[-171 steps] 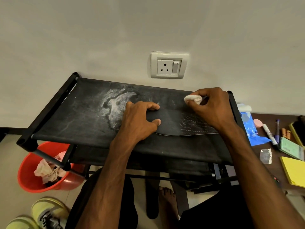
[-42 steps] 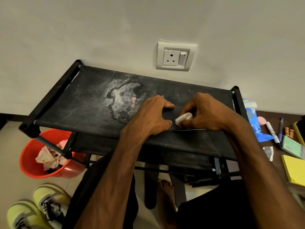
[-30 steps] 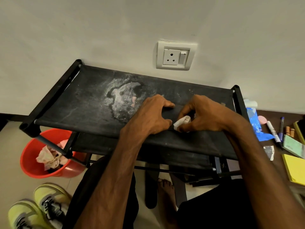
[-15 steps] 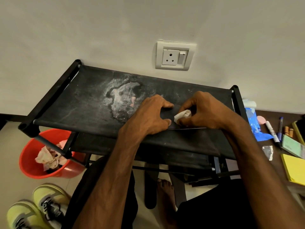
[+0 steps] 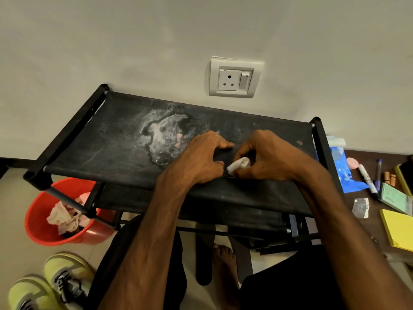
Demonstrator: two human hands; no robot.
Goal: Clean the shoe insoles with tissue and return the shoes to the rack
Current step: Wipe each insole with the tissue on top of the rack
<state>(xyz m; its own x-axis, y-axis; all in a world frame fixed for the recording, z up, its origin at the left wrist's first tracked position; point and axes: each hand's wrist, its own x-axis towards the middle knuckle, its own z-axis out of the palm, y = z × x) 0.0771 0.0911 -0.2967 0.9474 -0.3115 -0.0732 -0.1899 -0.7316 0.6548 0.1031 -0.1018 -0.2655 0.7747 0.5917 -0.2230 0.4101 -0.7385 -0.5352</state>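
A black insole (image 5: 224,155) lies on the dusty black fabric top of the shoe rack (image 5: 111,139); only a small part shows between my hands. My left hand (image 5: 199,159) holds its left end down, index finger and thumb curled around it. My right hand (image 5: 268,157) pinches a small wad of white tissue (image 5: 238,164) and presses it on the insole right beside my left thumb. A pair of yellow-green sneakers (image 5: 60,278) stands on the floor at the lower left. Another dark insole (image 5: 203,253) lies on the floor under the rack.
A red bucket (image 5: 35,227) with crumpled used tissue sits under the rack's left end. On the brown surface to the right lie a blue bag (image 5: 342,173), markers (image 5: 366,177) and a yellow notepad (image 5: 400,229). A wall socket (image 5: 234,78) is behind the rack. My bare foot (image 5: 223,260) is below.
My right hand has carried the tissue from the insole's far right end over to my left hand, and now rubs there in short strokes. My left hand has stayed put.
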